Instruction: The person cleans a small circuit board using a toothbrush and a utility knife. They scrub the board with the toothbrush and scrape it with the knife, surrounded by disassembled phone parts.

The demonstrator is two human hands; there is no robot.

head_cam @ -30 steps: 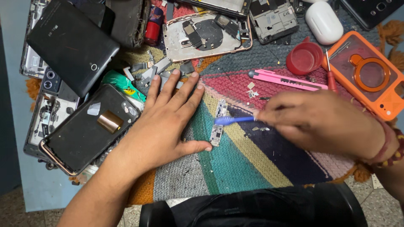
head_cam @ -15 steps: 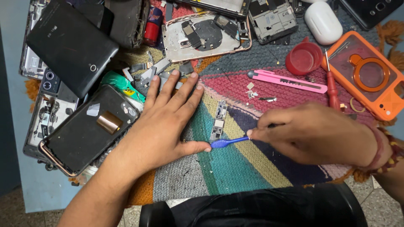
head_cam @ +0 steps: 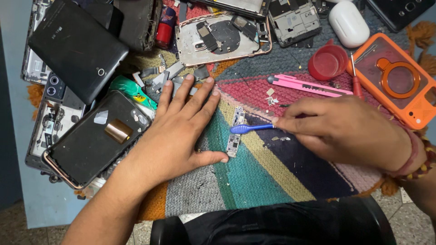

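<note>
Blue-handled brush (head_cam: 249, 129), pinched in right hand (head_cam: 345, 131), has its head on a narrow circuit board (head_cam: 235, 131) lying on the striped mat (head_cam: 272, 181). Left hand (head_cam: 179, 131) lies flat, unclenched, just left of board. Step judged: brushing board; next stroke needs light pressure.

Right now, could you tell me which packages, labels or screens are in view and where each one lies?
Green packet: crumpled, with a yellow patch, left of the left hand.
Tan sticker: small rectangle on the black phone back, far left.
Dark screen: black slab, top right corner.
No lit screens.
</note>
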